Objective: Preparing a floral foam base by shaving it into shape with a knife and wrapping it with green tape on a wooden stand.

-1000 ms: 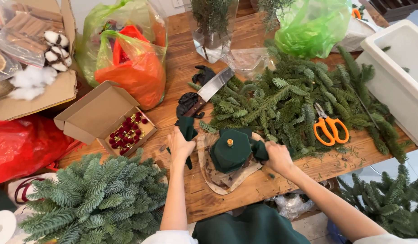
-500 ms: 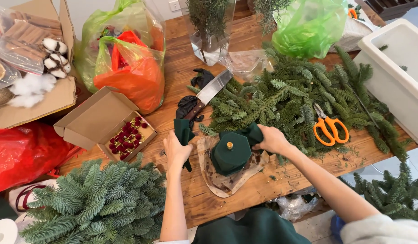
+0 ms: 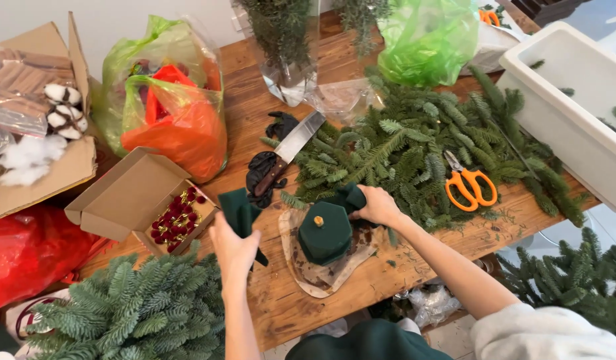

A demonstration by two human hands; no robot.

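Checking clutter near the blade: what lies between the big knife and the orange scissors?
In the head view, a heap of fir branches fills the stretch between the knife and the orange scissors.

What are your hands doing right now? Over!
Left hand lifts a dark green foam piece. Right hand grips another beside the green foam block. Knife and fir branches close behind.

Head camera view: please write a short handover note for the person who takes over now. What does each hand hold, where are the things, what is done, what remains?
Left hand: holds up a dark green foam piece, clear of the table.
Right hand: grips another green piece beside the green foam block.
Block sits on a wood slice at the table's front edge, a small brown peg on top.
Done: pieces removed from the block.
Left: fir branches, knife and orange scissors lie unused behind.
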